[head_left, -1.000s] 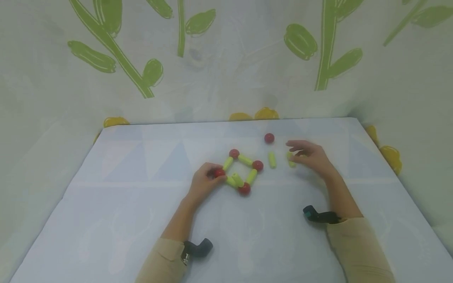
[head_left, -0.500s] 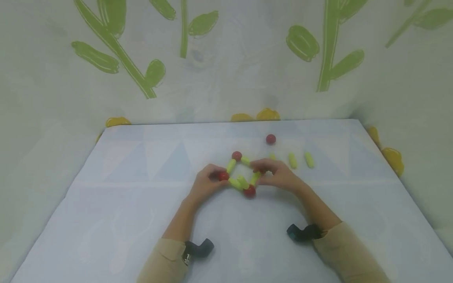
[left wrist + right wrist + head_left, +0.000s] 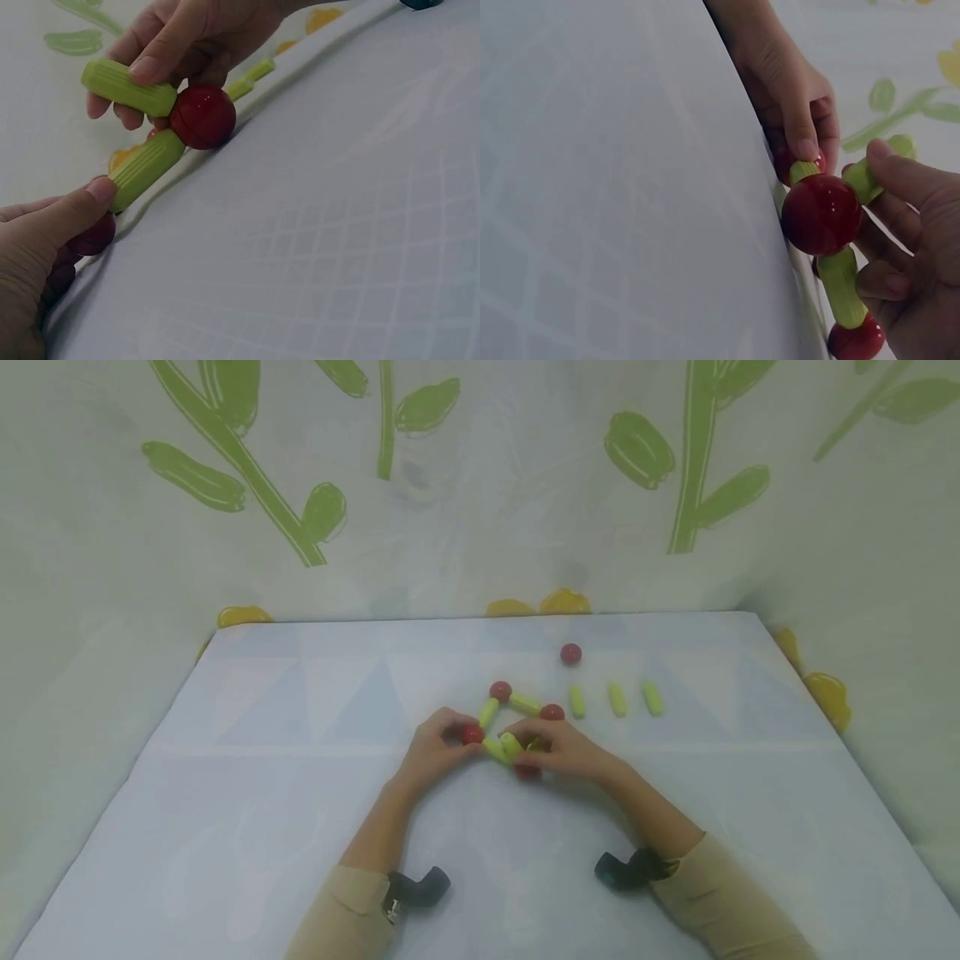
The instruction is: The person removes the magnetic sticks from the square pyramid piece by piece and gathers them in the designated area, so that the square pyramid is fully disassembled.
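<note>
Four-sided and flat on the table, a frame of green rods (image 3: 488,713) has red balls at its corners. My left hand (image 3: 429,750) grips the left corner ball (image 3: 472,734), its thumb reaching onto the adjoining rod (image 3: 148,171) in the left wrist view. With thumb and fingers, my right hand (image 3: 570,750) pinches a ridged green rod (image 3: 124,86) that slants up from the near corner ball (image 3: 821,215). In the head view the right fingers partly cover that ball and the frame's right side.
Behind the frame to the right lies a loose red ball (image 3: 571,653). Three separate green rods, the left one (image 3: 576,701), the middle one (image 3: 617,699) and the right one (image 3: 652,697), lie in a row on the white table (image 3: 300,843). A patterned wall (image 3: 495,527) rises behind.
From near the loose rods, my right hand has come left to the frame's right corner, then on to the slanted rod, which it now pinches. The left hand keeps its grip.
</note>
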`<state>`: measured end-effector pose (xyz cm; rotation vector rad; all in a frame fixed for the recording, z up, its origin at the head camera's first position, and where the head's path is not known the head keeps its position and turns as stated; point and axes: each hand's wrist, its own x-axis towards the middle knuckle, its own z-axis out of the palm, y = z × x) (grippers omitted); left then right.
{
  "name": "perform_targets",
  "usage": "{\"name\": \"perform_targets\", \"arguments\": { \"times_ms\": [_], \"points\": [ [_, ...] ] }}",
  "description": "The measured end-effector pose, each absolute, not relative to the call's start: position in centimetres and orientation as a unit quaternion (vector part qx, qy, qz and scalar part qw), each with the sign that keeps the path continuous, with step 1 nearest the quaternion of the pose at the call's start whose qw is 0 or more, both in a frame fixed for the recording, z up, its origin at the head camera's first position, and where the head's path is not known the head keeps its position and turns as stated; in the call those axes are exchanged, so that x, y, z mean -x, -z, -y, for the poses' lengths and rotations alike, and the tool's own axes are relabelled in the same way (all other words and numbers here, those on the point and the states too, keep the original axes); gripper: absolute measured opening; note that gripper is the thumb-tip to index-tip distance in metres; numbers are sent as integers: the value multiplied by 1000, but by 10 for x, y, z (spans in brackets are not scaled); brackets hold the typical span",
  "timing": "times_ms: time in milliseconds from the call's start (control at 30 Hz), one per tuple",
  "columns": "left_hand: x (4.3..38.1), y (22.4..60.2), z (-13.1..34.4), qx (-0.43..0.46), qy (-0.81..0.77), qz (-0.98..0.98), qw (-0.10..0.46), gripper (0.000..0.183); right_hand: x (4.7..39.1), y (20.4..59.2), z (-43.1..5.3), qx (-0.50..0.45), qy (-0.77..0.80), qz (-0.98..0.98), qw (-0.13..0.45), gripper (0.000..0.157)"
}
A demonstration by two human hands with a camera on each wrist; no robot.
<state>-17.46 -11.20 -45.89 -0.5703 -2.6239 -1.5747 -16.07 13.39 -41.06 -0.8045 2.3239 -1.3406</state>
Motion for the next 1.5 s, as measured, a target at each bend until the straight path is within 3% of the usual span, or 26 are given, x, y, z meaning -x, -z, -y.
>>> {"name": "perform_targets", "arguments": {
  "times_ms": [333,667,967,1300,1500],
  "points": [
    [175,458,110,178,502,846,6,35,160,415,-126,221,453,-856,114,29],
    [176,457,109,187,502,844,13,35,164,417,-128,144,511,-844,81,46],
    [175,456,108,173,497,851,0,35,168,413,-139,87,549,-829,66,49],
    [175,458,109,183,496,849,7,35,181,414,-163,145,623,-767,48,47],
    [175,457,110,186,497,847,8,35,183,411,-168,124,624,-769,68,43]
  ]
}}
